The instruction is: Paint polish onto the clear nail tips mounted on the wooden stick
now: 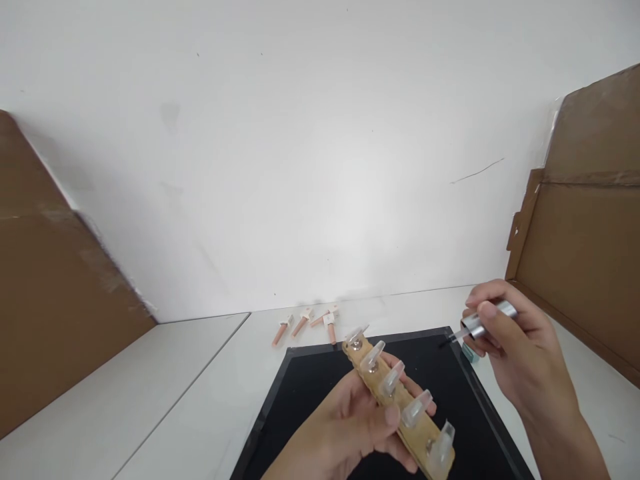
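Observation:
My left hand grips a tan strip with its thumb on top and fingers underneath. Several clear false nail tips stand in a row along the strip, each on a small round base. To the right, my right hand pinches a nail polish brush by its silver cap. The dark bristles point left and are apart from the nail tips. Partly hidden below my right hand is a small teal item, whose kind I cannot make out.
A black mat lies on the white table beneath my hands. Several small pink sticks with white heads lie behind it. A white wall rises at the back, with brown cardboard panels at both sides.

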Tool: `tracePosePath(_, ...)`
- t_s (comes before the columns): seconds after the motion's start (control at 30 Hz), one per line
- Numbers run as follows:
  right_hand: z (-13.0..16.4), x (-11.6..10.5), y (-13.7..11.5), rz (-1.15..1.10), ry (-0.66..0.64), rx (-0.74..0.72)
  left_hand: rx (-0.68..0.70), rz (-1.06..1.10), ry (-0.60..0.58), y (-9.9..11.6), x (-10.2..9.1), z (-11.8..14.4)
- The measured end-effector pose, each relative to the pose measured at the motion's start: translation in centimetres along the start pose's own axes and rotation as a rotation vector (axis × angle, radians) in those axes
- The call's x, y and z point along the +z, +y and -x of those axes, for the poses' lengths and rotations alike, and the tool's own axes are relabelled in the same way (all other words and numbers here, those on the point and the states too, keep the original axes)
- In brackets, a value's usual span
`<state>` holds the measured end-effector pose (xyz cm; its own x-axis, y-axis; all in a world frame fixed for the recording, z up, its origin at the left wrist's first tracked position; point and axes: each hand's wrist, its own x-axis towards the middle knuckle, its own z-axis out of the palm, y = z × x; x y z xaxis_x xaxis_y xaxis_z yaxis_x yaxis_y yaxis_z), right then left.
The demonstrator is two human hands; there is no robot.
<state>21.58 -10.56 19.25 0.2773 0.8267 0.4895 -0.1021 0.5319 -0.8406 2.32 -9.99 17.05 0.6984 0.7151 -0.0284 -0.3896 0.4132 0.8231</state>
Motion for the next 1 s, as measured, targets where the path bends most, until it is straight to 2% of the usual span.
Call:
tracePosePath(0.17, -0.7, -0.1, 0.1, -0.037, 0.003, 0.109, -0.081, 0.048, -0.007, 0.3, -0.4, -0.6)
tracePosePath(0.43, 0.1, 0.5, -1.3, -0.021, -0.035, 0.201, -0.093, -0.088, -0.056, 0.4, -0.9, -1.1)
tracePosePath(0.6, 0.3, 0.6, -2.0, -0.084, -0.13, 0.295, -0.087, -0.225, -0.007, 0.8, -0.3, -1.0)
tracePosePath(0.73, 0.1, 0.3, -1.9, -0.171, -0.25, 0.309, -0.043, -0.233, -0.019, 0.7, -0.1, -0.7)
tracePosePath(0.83, -0.1, 0.0, -1.6, -0.253, -0.346, 0.306, -0.017, -0.245, 0.024, 0.6, 0.1, -0.6)
tracePosePath(1.0, -0.4, -0.2, -1.7, -0.29, -0.369, 0.315, 0.045, -0.275, 0.067, 0.4, 0.2, -0.4)
